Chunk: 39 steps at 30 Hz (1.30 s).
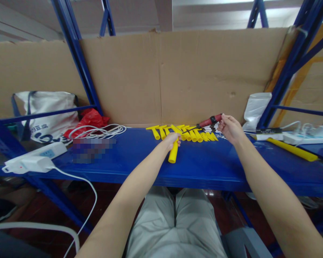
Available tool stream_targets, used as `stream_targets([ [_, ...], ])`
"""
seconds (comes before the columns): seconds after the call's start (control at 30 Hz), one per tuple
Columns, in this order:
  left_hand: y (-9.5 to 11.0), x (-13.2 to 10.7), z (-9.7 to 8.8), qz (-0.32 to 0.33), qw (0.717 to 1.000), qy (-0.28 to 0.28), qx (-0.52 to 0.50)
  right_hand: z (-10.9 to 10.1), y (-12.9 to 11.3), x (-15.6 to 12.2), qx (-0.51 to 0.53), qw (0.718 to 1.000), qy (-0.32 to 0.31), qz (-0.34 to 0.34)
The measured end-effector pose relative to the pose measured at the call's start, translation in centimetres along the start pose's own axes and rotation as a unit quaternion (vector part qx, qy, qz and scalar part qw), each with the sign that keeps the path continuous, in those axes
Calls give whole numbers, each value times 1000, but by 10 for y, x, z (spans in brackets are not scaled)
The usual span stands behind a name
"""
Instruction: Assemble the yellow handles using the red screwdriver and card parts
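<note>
My left hand (172, 140) is wrapped round a yellow plastic tool with a hollow tube handle (173, 156), whose open end points toward me above the blue shelf. The fingers of my right hand (229, 126) pinch the rear end of a red and black screwdriver (206, 123). Its thin shaft slants down to the left, reaching the upper part of the yellow tool by my left hand. Whether the tip touches it I cannot tell. Behind my hands lies a row of similar yellow tools (156, 134), with several small yellow pieces (210, 136) at the row's right end.
A blue metal shelf (140, 157) serves as the work surface, backed by cardboard (204, 71). At left are a power strip (34, 157), coiled white cable (107, 132), red bag (93, 120) and cloth bag (48, 111). A yellow tube (293, 149) and another power strip (308, 138) lie right.
</note>
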State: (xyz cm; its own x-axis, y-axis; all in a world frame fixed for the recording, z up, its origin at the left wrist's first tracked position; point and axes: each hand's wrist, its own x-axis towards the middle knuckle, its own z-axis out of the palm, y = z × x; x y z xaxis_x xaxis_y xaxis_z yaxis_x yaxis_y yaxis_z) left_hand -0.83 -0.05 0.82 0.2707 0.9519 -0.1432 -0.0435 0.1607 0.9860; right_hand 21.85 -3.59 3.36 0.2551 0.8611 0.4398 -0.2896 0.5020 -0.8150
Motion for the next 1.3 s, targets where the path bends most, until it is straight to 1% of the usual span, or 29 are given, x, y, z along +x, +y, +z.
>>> stream_targets([
  [0.1, 1, -1, 0, 1, 1000, -3, 0, 1, 0, 0, -5, 999, 34, 18],
  [0.17, 1, -1, 0, 2, 1000, -4, 1, 1, 0, 0, -13, 999, 40, 25],
  [0.27, 1, -1, -1, 2, 1000, -4, 3, 1, -1, -2, -25, 999, 31, 30],
  [0.47, 1, -2, 0, 3, 1000, -4, 5, 2, -4, -3, -15, 1000, 3, 25],
  [0.63, 1, -2, 0, 3, 1000, 2, 7, -1, -1, 0, -15, 1000, -18, 20],
  [0.7, 1, -2, 1, 2, 1000, 3, 7, -3, 1, 1, -19, 1000, -7, 20],
  [0.8, 1, -2, 1, 1, 1000, 0, 7, -3, 2, 2, -16, 999, 29, 31],
  [0.87, 2, -2, 1, 0, 1000, -1, 6, -2, 2, 2, -20, 998, 38, 36],
  [1.03, 2, -3, 1, 0, 1000, 2, 4, -1, 1, -1, -36, 998, 35, 24],
  [1.3, 1, -2, 1, 3, 1000, 2, 1, 1, -3, -3, -31, 999, 11, 29],
])
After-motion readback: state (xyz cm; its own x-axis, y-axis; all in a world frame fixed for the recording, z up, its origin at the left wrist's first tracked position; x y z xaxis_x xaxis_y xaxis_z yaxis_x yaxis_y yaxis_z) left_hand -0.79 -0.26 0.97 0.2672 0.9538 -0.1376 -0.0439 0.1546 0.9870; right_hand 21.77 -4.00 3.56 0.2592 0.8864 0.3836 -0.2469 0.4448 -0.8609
